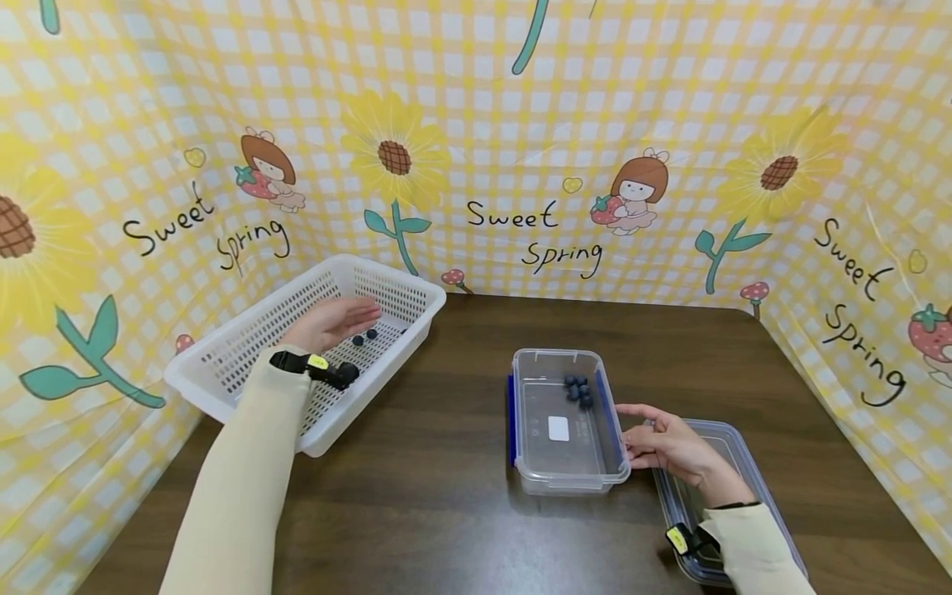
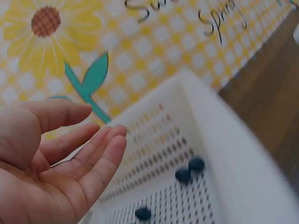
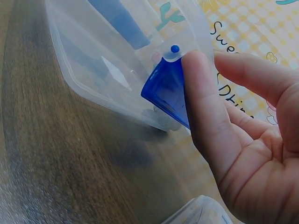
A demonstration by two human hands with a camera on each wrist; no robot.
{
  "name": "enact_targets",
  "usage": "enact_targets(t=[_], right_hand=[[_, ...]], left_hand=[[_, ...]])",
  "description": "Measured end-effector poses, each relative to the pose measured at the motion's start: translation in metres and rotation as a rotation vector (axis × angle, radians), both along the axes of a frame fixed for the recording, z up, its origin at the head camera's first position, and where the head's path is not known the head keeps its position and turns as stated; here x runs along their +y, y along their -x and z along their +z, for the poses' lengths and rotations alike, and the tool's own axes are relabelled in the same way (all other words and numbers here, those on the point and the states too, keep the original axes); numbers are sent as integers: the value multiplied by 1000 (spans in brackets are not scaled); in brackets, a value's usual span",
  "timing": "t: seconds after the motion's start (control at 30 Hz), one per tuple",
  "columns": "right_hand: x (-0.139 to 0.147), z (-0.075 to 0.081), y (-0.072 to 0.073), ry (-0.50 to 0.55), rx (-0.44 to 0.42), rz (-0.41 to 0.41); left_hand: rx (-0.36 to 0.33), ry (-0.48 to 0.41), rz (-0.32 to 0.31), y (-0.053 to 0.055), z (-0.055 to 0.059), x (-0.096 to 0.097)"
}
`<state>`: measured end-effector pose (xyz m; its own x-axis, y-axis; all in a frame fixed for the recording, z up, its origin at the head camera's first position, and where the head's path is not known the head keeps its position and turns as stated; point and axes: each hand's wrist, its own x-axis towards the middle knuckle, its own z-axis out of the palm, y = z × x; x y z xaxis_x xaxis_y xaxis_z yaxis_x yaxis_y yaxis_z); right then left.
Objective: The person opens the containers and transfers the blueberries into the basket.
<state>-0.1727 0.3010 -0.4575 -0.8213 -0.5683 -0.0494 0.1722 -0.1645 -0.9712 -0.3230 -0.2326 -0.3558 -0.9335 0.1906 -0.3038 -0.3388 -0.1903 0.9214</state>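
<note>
My left hand (image 1: pixel 330 322) hovers over a white perforated basket (image 1: pixel 372 382), fingers loosely extended and holding nothing. Several dark blueberries lie in the basket; the left wrist view shows a pair of blueberries (image 2: pixel 190 170) in the corner and a single blueberry (image 2: pixel 143 214) nearer the hand. On the table, a clear plastic food container (image 1: pixel 539 405) has several blueberries (image 1: pixel 578 390) clustered toward its far right. My right hand (image 1: pixel 673 446) touches the container's right side, its fingers against a hanging blue clip (image 3: pixel 166 91), without gripping round it.
A clear lid (image 1: pixel 732 463) lies under my right wrist, right of the container. Dark brown wooden table (image 1: pixel 416 496) extends between basket and container. A yellow checked cloth (image 1: pixel 476 149) with printed flowers surrounds the table at the back and sides.
</note>
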Motion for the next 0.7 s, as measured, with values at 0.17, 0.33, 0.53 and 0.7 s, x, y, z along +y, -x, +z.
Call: enact_targets(t=[0.17, 0.33, 0.53, 0.7], right_hand=[[1, 0, -1, 4, -2, 1], [1, 0, -1, 21, 0, 7], [0, 0, 0, 36, 1, 16], [-1, -1, 0, 17, 1, 3]], left_hand=[[16, -38, -7, 1, 13, 33], [78, -54, -111, -3, 21, 75], [122, -42, -225, -12, 20, 118], [104, -43, -278, -17, 9, 145]])
